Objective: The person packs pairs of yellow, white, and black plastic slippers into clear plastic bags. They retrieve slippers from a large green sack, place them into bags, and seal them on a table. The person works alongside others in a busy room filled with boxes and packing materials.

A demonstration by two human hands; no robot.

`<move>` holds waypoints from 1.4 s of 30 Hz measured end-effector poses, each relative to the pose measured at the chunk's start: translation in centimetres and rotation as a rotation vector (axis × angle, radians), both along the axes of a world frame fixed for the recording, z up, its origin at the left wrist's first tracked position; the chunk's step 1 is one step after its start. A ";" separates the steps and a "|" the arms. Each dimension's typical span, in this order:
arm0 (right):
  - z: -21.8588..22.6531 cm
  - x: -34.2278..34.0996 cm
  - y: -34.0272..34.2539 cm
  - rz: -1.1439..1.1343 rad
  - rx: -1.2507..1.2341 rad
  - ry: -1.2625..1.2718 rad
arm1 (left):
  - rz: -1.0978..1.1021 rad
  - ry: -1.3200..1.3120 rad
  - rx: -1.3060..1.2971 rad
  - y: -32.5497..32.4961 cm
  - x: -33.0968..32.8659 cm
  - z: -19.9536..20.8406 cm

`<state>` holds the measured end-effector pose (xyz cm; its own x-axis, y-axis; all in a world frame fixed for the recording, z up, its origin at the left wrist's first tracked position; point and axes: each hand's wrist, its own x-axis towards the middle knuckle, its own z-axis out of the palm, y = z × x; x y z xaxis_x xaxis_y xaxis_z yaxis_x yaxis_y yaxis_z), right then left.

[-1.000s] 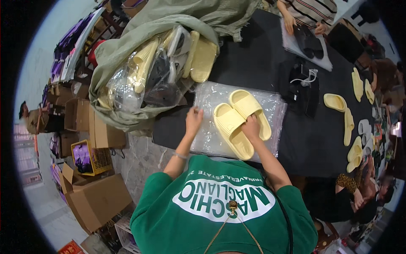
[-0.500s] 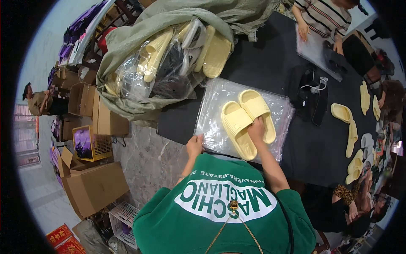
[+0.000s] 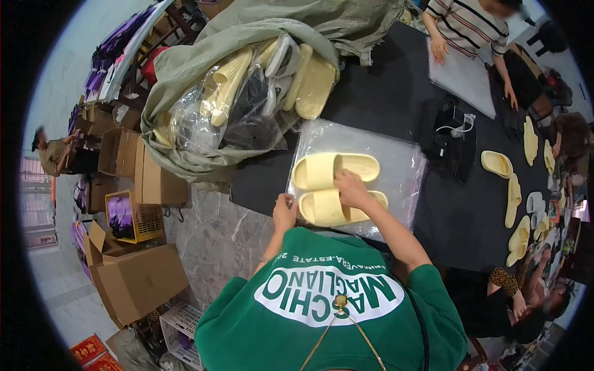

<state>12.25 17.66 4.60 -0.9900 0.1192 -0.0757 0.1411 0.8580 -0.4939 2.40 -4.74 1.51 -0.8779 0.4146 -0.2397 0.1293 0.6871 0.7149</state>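
I have the right hand (image 3: pixel 352 188) clamped on the yellow slides (image 3: pixel 318 172), mostly left of it; whether the left hand (image 3: pixel 284 213) grips, I cannot tell.

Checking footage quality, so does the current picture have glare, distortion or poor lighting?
Head view: glare flecks the clear wrapping in the sack; head view: fisheye curvature, with black corners; head view: lighting is even enough that the yellow slippers under the right hand read clearly.
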 end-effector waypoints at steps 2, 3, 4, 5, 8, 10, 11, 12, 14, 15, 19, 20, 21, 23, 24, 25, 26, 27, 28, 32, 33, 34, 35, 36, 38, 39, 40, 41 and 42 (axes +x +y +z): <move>-0.6 -0.3 0.4 -0.201 0.013 0.091 | 0.009 -0.016 0.012 0.2 0.2 -0.2; -1.0 -0.4 0.7 -0.299 0.017 0.135 | 0.016 -0.026 0.017 0.3 0.3 -0.1; -1.9 -0.8 1.3 -0.347 0.097 0.086 | 0.025 -0.033 0.028 0.3 0.2 -0.5; -2.6 -1.1 2.0 -0.437 0.099 0.096 | 0.026 -0.029 0.020 0.2 0.2 -0.9; -3.7 -2.1 4.1 -0.695 0.134 0.153 | 0.026 -0.029 -0.034 0.4 0.3 -0.8; -4.1 -2.3 5.2 -0.854 0.190 0.222 | 0.020 -0.047 -0.118 0.9 0.6 0.2; -3.6 -2.4 5.4 -0.849 0.156 0.228 | -0.031 0.168 -0.149 1.3 0.7 0.4; -3.1 -2.4 5.6 -0.847 0.123 0.234 | -0.084 0.384 -0.178 1.7 0.9 0.7; -1.8 -2.2 5.9 -0.838 0.070 0.210 | -0.232 0.571 -0.123 2.7 0.6 0.8; -1.2 -1.9 5.4 -0.831 0.051 0.172 | -0.328 0.533 -0.043 3.2 0.6 0.6; 1.5 -1.4 2.7 -0.760 -0.096 0.201 | -0.630 0.553 -0.112 5.6 1.2 0.2; 0.9 -1.0 2.0 -0.750 -0.103 0.243 | -0.667 0.416 -0.267 5.5 1.3 -0.3; 1.3 -0.5 1.3 -0.750 -0.176 0.195 | -0.673 0.388 -0.302 5.6 1.5 -1.4; 0.7 1.1 0.3 -0.694 -0.067 0.112 | -0.806 0.277 -0.433 6.0 0.8 -0.7; -0.5 2.3 0.2 -0.667 -0.052 0.103 | -0.708 0.388 -0.388 6.1 1.4 -0.5; -1.8 3.4 0.5 -0.638 -0.037 0.092 | -0.605 0.492 -0.337 6.1 2.0 -0.5; -2.6 4.2 1.0 -0.688 0.026 0.127 | -0.633 0.511 -0.402 5.8 1.8 -0.9; -3.0 5.1 1.5 -0.730 0.090 0.160 | -0.641 0.515 -0.393 5.8 1.9 -0.5; -3.5 5.7 2.2 -0.769 0.154 0.193 | -0.647 0.519 -0.385 5.9 2.0 0.1; -2.4 7.1 6.6 -1.210 0.057 0.158 | -0.663 0.546 -0.395 6.1 2.3 0.5; -1.9 7.2 7.3 -1.217 -0.014 0.191 | -0.664 0.553 -0.399 6.2 2.4 0.5; -1.6 7.3 7.9 -1.224 -0.086 0.225 | -0.667 0.564 -0.408 6.2 2.5 0.4; -1.1 7.3 8.4 -1.226 -0.158 0.262 | -0.662 0.568 -0.400 6.2 2.6 0.3; 0.8 7.2 8.2 -1.227 -0.180 0.341 | -0.652 0.569 -0.396 6.1 2.6 0.2; 5.7 7.6 8.0 -1.181 -0.202 0.499 | -0.645 0.585 -0.397 6.0 2.5 -0.3; 7.1 7.9 8.1 -1.150 -0.213 0.575 | -0.647 0.588 -0.391 5.9 2.6 -0.3; 7.4 8.6 8.7 -1.200 -0.306 0.551 | -0.647 0.590 -0.386 5.9 2.5 -0.3; 8.4 9.8 9.4 -1.208 -0.221 0.666 | -0.646 0.591 -0.386 5.9 2.6 -0.3; 10.3 11.0 10.2 -1.203 -0.142 0.779 | -0.642 0.589 -0.400 5.8 2.5 -0.5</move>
<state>23.29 27.90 14.93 -0.0900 0.9340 0.3457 0.3903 0.3524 -0.8506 4.92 1.08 1.06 -0.5365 0.8417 -0.0608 0.8299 0.5393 0.1429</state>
